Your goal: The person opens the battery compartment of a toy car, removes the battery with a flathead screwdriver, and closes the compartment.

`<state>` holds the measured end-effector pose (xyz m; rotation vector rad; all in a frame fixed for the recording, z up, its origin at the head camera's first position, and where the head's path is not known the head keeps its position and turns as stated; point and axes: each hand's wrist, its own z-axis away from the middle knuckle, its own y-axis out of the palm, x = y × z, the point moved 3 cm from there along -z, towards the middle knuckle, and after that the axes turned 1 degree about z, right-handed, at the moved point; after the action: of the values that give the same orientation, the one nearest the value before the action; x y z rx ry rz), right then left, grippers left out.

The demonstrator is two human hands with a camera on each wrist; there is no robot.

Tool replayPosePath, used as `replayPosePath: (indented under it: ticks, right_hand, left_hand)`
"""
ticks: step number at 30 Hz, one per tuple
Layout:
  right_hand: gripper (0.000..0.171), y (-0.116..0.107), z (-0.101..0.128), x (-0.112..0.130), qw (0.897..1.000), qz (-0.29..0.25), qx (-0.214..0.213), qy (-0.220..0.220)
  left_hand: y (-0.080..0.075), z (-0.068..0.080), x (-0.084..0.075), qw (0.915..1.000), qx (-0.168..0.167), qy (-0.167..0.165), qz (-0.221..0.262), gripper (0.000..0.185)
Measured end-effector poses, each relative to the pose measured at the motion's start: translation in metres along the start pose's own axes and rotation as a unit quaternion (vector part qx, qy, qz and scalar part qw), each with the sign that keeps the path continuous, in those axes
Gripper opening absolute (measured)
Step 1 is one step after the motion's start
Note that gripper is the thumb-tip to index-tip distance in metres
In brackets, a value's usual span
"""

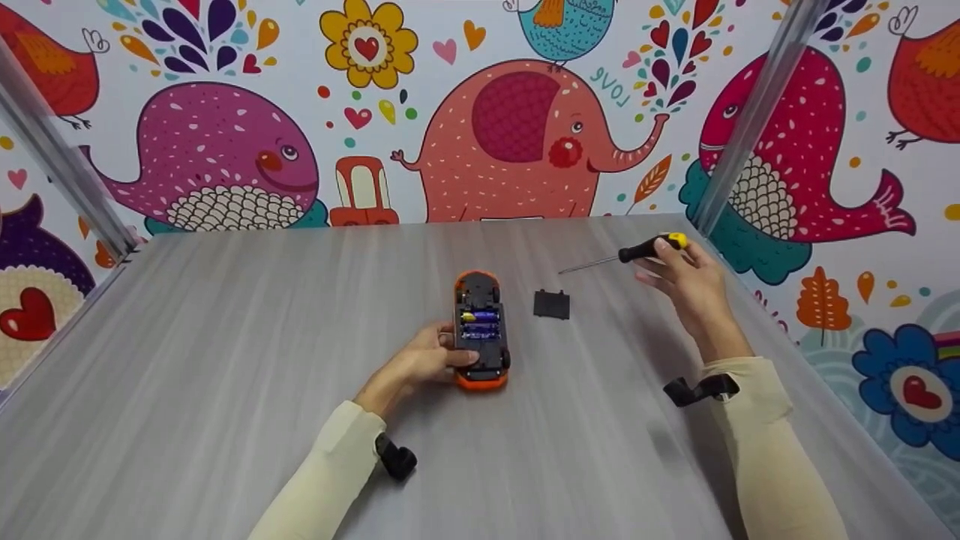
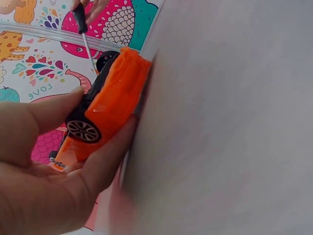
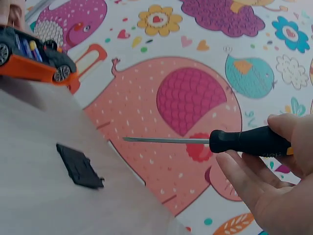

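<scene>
- Nearest the viewer, two cream sleeves reach forward over a grey table, each wrist wearing a small black camera mount.
- The left hand grips an orange toy car, fingers and thumb curled round its side.
- The car lies upside down at the table's middle: black underside up, wheels in the air, orange body against the tabletop.
- Its battery bay is uncovered, showing purple batteries seated inside.
- Just right of the car, apart from it, the black battery cover lies flat.
- Further right of the car, the right hand holds a screwdriver by its black and yellow handle, lifted off the table, tip pointing toward the car.
- My reading: the cover is off and batteries are in; refitting the cover looks left.
</scene>
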<state>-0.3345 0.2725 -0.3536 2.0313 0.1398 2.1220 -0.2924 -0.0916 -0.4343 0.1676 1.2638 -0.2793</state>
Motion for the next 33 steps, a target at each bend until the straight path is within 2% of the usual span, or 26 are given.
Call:
replayPosePath:
  ticks: [6, 15, 25, 33]
  right_hand:
    - [0.053, 0.019, 0.008, 0.004, 0.999, -0.005, 0.039, -0.018]
    - [0.050, 0.040, 0.018, 0.003, 0.995, 0.029, 0.087, -0.044]
    - [0.041, 0.053, 0.021, -0.002, 0.993, 0.052, 0.076, -0.079]
    - [0.037, 0.061, 0.026, -0.005, 0.989, 0.057, 0.098, -0.097]
  left_hand:
    - [-0.001, -0.001, 0.000, 1.0000, 0.004, 0.008, 0.002, 0.055]
    - [0.000, -0.002, 0.003, 0.9999, -0.001, 0.004, 0.013, 0.060]
    - [0.000, 0.001, -0.001, 0.9997, -0.024, 0.008, -0.005, 0.063]
    - [0.001, 0.001, -0.002, 0.9994, -0.025, 0.007, -0.023, 0.062]
